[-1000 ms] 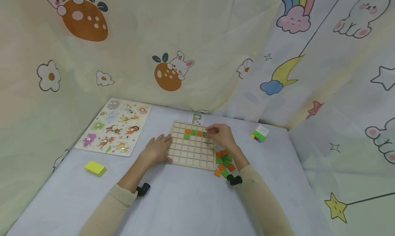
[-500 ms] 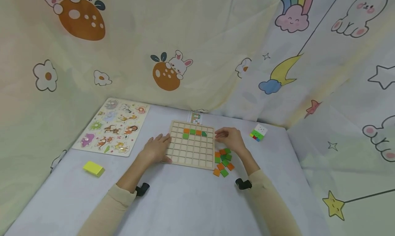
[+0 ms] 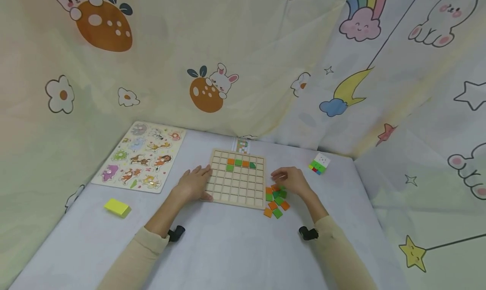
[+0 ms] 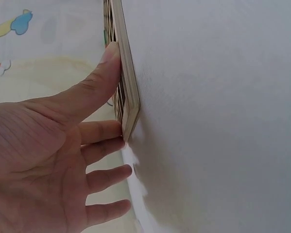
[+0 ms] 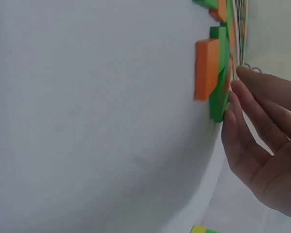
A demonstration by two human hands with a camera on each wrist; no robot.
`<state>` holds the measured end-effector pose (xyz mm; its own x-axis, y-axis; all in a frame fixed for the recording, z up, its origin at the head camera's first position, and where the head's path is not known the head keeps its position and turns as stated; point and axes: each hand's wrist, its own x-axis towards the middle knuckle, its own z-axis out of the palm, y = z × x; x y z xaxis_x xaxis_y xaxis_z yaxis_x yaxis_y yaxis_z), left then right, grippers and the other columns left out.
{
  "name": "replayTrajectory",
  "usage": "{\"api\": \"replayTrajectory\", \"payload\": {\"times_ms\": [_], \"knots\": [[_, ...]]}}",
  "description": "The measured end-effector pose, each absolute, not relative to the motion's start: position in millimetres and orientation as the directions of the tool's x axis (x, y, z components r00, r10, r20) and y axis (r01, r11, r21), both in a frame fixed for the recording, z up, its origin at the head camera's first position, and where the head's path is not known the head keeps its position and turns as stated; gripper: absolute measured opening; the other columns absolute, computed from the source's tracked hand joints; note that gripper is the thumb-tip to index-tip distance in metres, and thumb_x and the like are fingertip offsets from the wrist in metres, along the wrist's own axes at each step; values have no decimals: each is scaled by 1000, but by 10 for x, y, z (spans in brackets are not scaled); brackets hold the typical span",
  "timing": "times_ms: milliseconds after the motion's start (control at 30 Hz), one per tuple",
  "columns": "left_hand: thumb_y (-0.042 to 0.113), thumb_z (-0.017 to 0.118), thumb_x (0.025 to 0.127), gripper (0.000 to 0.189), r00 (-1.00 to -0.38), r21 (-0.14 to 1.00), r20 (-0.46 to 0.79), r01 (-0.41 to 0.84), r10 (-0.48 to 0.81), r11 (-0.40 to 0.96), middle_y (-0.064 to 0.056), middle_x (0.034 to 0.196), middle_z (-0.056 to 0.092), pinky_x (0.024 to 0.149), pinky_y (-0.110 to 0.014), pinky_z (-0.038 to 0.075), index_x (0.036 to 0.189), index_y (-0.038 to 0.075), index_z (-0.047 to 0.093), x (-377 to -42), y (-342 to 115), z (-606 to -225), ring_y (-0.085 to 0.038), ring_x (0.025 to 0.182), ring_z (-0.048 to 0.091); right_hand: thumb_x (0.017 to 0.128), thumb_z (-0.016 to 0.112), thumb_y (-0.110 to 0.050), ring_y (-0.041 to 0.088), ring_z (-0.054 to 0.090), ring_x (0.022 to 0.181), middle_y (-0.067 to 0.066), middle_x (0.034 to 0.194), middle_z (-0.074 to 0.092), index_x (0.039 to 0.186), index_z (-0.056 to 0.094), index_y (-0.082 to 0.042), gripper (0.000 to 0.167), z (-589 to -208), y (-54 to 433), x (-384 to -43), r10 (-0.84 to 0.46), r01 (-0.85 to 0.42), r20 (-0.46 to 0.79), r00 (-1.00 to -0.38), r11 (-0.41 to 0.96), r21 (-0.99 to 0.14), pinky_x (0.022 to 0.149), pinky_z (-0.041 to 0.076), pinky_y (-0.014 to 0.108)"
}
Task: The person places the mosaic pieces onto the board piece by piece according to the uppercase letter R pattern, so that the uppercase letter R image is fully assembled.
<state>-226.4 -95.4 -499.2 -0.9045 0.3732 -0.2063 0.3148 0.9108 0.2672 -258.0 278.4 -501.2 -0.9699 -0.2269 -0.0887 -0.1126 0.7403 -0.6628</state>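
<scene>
A wooden grid board point(image 3: 237, 189) lies flat on the table. In its upper part sit a few orange and green tiles point(image 3: 238, 162), one of them a dark green piece point(image 3: 252, 165) with a slanted side. My left hand point(image 3: 193, 184) rests at the board's left side, its fingers straight; in the left wrist view the thumb point(image 4: 99, 82) lies against the board's edge. My right hand point(image 3: 294, 181) is at the far end of a loose pile of orange and green tiles point(image 3: 279, 200), fingers loosely bent. Nothing shows between those fingers.
A small printed pattern card point(image 3: 243, 145) lies behind the board. To the left are an animal puzzle board point(image 3: 140, 157) and a yellow block point(image 3: 117, 207). A coloured puzzle cube point(image 3: 319, 163) stands at the right. A printed cloth hangs behind the table.
My right hand has let go of the dark green piece on the board, then moved right and nearer to the loose tiles. The left hand has stayed at the board's side.
</scene>
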Motion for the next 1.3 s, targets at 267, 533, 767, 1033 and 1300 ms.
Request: {"api": "replayTrajectory", "payload": {"times_ms": [267, 533, 767, 1033, 1300], "knots": [[43, 89, 76, 107, -903, 288, -202, 314, 378, 904, -20, 167, 32, 122, -68, 25, 157, -5, 38, -2248, -966, -4952, -46, 154, 27, 82, 89, -6, 19, 73, 94, 1, 98, 80, 109, 80, -11, 29, -5013, 2813, -2556, -241, -108, -131, -961, 771, -627, 91, 58, 46], [44, 89, 77, 108, -903, 296, -201, 315, 381, 902, -20, 168, 31, 122, -68, 24, 158, -4, 38, -2254, -963, -4961, -46, 154, 26, 82, 88, -6, 17, 67, 86, 1, 94, 76, 109, 79, -9, 28, -4974, 2812, -2544, -266, -116, -159, -951, 782, -613, 83, 57, 39], [46, 89, 77, 108, -901, 289, -214, 311, 377, 906, -19, 168, 30, 122, -68, 24, 158, -4, 37, -2259, -967, -4965, -45, 155, 25, 81, 91, -12, 17, 64, 80, 0, 85, 72, 108, 79, -9, 30, -4911, 2827, -2567, -306, -141, -194, -932, 800, -583, 74, 54, 33], [44, 89, 78, 107, -901, 296, -217, 306, 376, 905, -19, 168, 30, 122, -68, 24, 158, -4, 38, -2229, -968, -4963, -45, 155, 25, 81, 89, -15, 19, 63, 76, 1, 82, 71, 94, 76, -10, 19, -4825, 2823, -2660, -275, -114, -189, -943, 798, -592, 67, 52, 32], [44, 89, 77, 107, -904, 285, -206, 311, 375, 907, -19, 168, 31, 122, -68, 24, 158, -4, 37, -2236, -968, -4947, -45, 155, 26, 83, 89, -14, 19, 68, 77, 2, 86, 75, 100, 77, -8, 22, -4783, 2556, -2769, -259, -137, -93, -961, 743, -655, 66, 57, 31]]}}
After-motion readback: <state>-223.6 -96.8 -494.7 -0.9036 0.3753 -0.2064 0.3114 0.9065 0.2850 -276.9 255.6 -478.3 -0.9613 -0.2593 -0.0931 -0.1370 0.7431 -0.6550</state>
